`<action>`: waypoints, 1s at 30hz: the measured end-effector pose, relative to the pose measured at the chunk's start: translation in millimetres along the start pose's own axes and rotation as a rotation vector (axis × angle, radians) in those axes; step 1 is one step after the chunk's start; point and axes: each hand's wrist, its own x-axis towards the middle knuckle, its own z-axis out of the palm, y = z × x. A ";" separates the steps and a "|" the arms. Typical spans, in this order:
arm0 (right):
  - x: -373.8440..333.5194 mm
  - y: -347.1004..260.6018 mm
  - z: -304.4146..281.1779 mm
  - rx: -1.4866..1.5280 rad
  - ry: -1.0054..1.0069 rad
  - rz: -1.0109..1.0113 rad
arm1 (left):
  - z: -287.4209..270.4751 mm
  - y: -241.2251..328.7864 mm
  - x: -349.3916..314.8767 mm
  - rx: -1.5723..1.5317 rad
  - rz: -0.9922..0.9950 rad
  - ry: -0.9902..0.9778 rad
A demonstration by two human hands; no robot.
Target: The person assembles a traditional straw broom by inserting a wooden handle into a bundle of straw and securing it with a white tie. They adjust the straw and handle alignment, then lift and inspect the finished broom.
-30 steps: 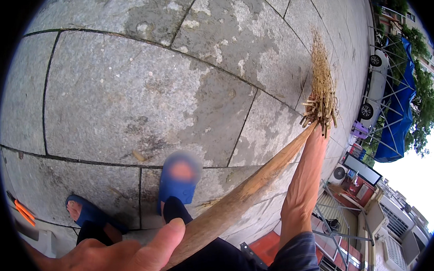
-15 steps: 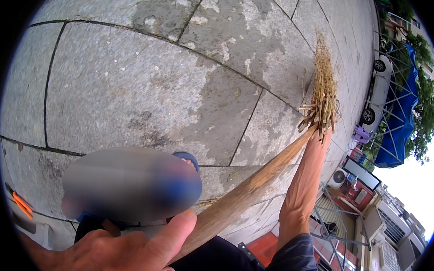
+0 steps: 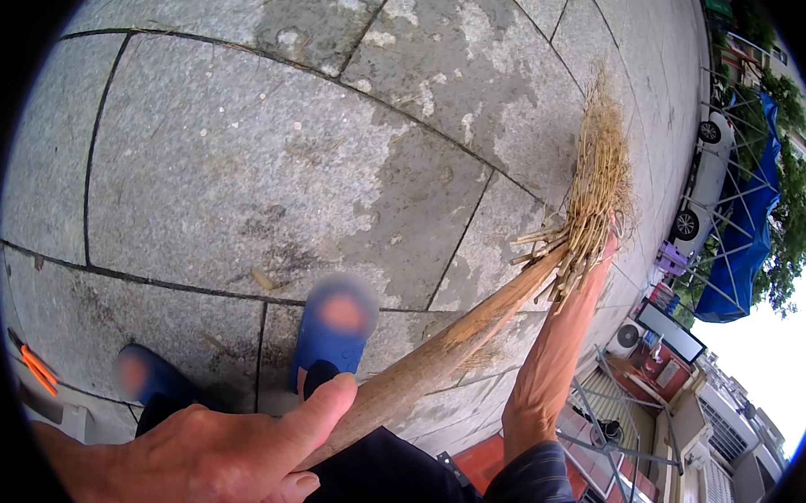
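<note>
wide grey stone paving [image 3: 236,154] fills most of the view, dry in patches and darker in others, with a white car [image 3: 710,170] between two and three o'clock and a blue tarp [image 3: 747,229] on a metal frame at three. blue sandals [image 3: 337,361] stand on the slabs at seven and eight o'clock, and an orange-handled tool [image 3: 40,370] lies out towards eight.

the wooden pole [image 3: 444,352] slants across the lower middle, its far end pointing between one and two o'clock and slipping in among the cut ends of a straw bundle [image 3: 597,183] at two. the left hand [image 3: 223,455], at seven o'clock, has its fingers closed round the pole's near end, thumb laid along it. the right hand [image 3: 610,243] is mostly behind the bundle; it seems to support it, but i can't tell how tightly its fingers are closed.

the pole looks stiff and fairly hefty, smooth enough to twist in a loose grip, so the thick near end is the place to hold. the bundle should be light, springy and brittle, shedding bits if crushed; best gathered round its dense base, clear of the wispy tips.
</note>
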 end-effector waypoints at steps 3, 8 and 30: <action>4.7 4.4 -0.8 0.011 -0.018 0.015 | -3.2 2.3 3.9 -0.076 -0.040 -0.008; 6.5 8.8 -5.4 0.044 -0.044 0.038 | -12.2 7.1 2.8 0.065 -0.075 -0.141; 10.4 11.7 -23.9 0.174 -0.182 0.163 | 10.2 -0.1 -3.9 0.274 -0.141 0.042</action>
